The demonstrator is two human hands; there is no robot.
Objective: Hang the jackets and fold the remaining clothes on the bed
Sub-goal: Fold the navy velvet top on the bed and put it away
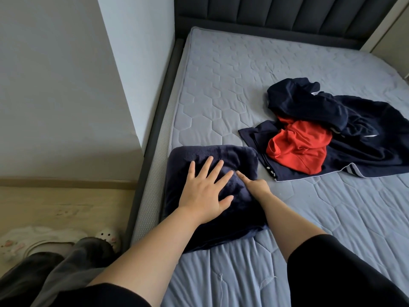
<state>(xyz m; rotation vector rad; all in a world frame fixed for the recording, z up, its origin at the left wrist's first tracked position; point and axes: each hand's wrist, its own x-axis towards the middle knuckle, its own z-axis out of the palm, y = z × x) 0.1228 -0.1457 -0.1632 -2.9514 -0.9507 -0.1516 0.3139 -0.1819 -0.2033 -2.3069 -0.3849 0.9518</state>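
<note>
On the folded dark-blue fleece (pixel 221 156), my left hand (pixel 205 189) lies flat, palm down, with fingers (pixel 208 165) straight and spread and the thumb out to the right. My right hand (pixel 256 187) is just beside it, with its forefinger (pixel 242 176) stretched out and its tip touching the fleece close to my left fingertips. My other right fingers are hidden behind the hand, so I cannot tell whether they are curled.

The fleece is a thick, roughly square fold with rounded far corners. Its left side runs close along the left edge of the mattress (pixel 243 85), and its near corner lies under my right forearm.

Just past the fold's far right corner, across a narrow strip of bare mattress, is the zip edge of a navy jacket (pixel 365 156). The jacket is spread loosely, with striped trim along its near hem. A crumpled red garment (pixel 301 147) lies on it, and another dark-blue piece (pixel 305 103) is bunched on top, farther back.

Bare quilted mattress stretches from the fold and the heap up to the padded headboard (pixel 287 14). More of it lies open to the right of my right arm. To the left, the dark bed frame (pixel 152 120) runs beside the wall (pixel 55 85), leaving a narrow strip of wooden floor (pixel 66 207) where my slippers (pixel 108 237) stand.
</note>
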